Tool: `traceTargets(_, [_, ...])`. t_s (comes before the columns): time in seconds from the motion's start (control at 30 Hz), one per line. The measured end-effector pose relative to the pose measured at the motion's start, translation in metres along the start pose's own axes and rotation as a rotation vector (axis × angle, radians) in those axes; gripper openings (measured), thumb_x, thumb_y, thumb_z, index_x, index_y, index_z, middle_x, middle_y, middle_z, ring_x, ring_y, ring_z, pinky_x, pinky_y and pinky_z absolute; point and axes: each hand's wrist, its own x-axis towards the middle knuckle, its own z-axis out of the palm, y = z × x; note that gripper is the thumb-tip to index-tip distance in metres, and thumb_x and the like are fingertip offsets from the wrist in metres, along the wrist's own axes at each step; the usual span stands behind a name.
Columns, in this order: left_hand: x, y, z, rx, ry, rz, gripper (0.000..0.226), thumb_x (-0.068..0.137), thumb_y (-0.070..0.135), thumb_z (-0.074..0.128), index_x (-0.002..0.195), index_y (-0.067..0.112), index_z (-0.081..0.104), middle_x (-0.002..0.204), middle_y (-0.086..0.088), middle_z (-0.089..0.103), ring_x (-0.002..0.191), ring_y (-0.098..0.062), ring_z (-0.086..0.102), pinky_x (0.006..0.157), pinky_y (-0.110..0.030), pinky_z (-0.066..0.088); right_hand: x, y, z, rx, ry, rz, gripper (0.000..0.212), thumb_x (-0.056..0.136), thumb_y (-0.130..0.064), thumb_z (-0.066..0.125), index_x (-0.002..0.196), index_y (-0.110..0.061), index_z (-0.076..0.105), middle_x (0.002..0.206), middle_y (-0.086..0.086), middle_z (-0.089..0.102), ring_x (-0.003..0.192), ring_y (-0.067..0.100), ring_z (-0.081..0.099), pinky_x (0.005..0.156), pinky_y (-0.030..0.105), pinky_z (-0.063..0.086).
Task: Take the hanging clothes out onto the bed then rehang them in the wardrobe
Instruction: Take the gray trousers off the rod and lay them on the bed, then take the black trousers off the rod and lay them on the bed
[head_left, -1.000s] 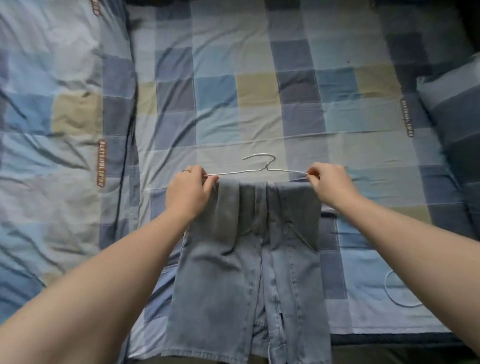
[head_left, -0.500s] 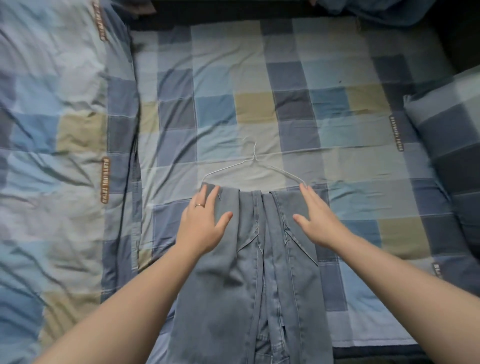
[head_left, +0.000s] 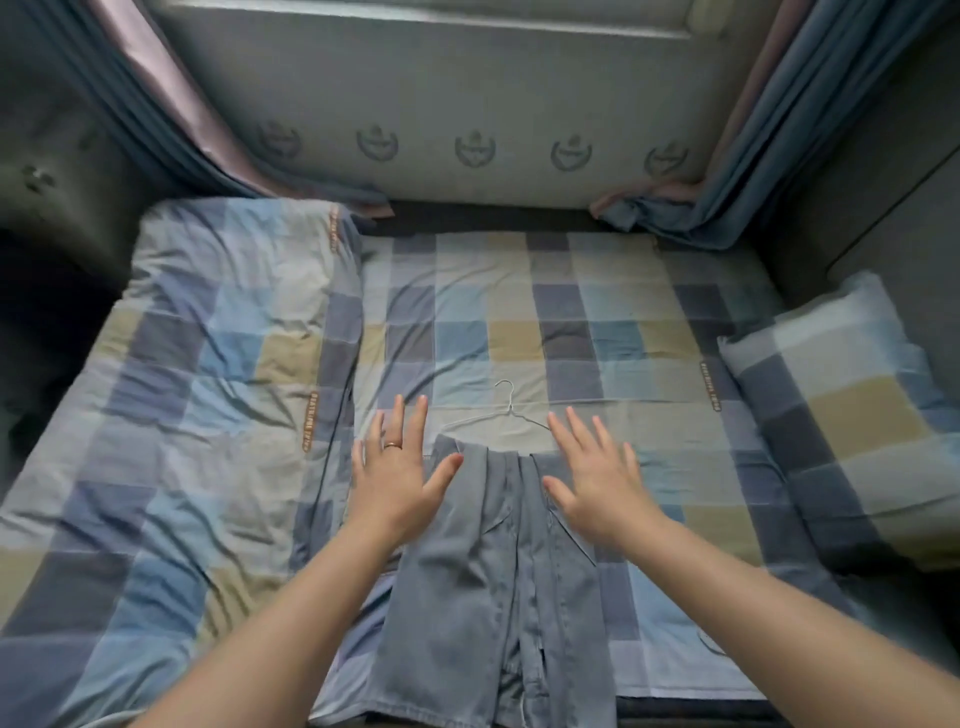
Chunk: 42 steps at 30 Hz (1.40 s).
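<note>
A pair of grey-blue jeans (head_left: 488, 587) lies folded over a thin white wire hanger (head_left: 506, 410) on the checked bed sheet (head_left: 519, 312), legs reaching toward the near edge. The hanger's hook points away from me. My left hand (head_left: 397, 475), with a ring, hovers with spread fingers over the jeans' left top corner. My right hand (head_left: 592, 475) hovers flat over the right top corner. Neither hand holds anything.
A folded checked duvet (head_left: 182, 415) covers the bed's left side. A checked pillow (head_left: 852, 415) lies at the right. Curtains (head_left: 171, 104) hang at both far corners beside a padded wall panel (head_left: 467, 104). Another wire hanger (head_left: 711, 644) shows partly under my right forearm.
Both hands let go of the hanger's ends, laid the jeans on the bed and lifted off with fingers spread. My view has tilted up, showing the wall and curtains.
</note>
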Motion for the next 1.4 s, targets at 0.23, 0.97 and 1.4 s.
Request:
traceTargets(0.23, [-0.048, 0.005, -0.061, 0.021, 0.114, -0.061, 0.079, 0.093, 0.069, 0.029, 0.156, 0.039, -0.008, 0.165, 0.009, -0.017, 0.15, -0.015, -0.018, 0.12, -0.046, -0.008, -0.016, -0.041, -0.039, -0.094, 0.114, -0.19, 0.074, 0.097, -0.054, 0.035, 0.152, -0.041, -0.013, 0.162, -0.012, -0.016, 0.149, 0.022, -0.015, 0.116, 0.054, -0.007])
traceTargets(0.97, [-0.373, -0.015, -0.115, 0.11, 0.651, -0.97, 0.077, 0.09, 0.072, 0.024, 0.157, 0.039, 0.006, 0.167, 0.006, -0.003, 0.152, -0.017, -0.006, 0.121, -0.046, 0.001, -0.137, -0.253, -0.003, -0.167, -0.038, -1.397, 0.068, 0.098, -0.059, 0.025, 0.149, -0.044, -0.017, 0.158, -0.015, -0.022, 0.148, 0.019, -0.02, 0.12, 0.048, -0.005])
traceTargets(1.4, [-0.742, 0.073, -0.147, 0.343, 1.104, -1.437, 0.067, 0.095, 0.064, 0.032, 0.155, 0.036, 0.019, 0.164, 0.006, 0.018, 0.152, -0.017, 0.008, 0.121, -0.046, 0.013, -0.469, -0.393, 0.033, 0.046, -0.083, -2.194, 0.064, 0.099, -0.053, 0.03, 0.155, -0.039, 0.002, 0.163, -0.014, 0.003, 0.151, 0.014, 0.003, 0.121, 0.038, 0.009])
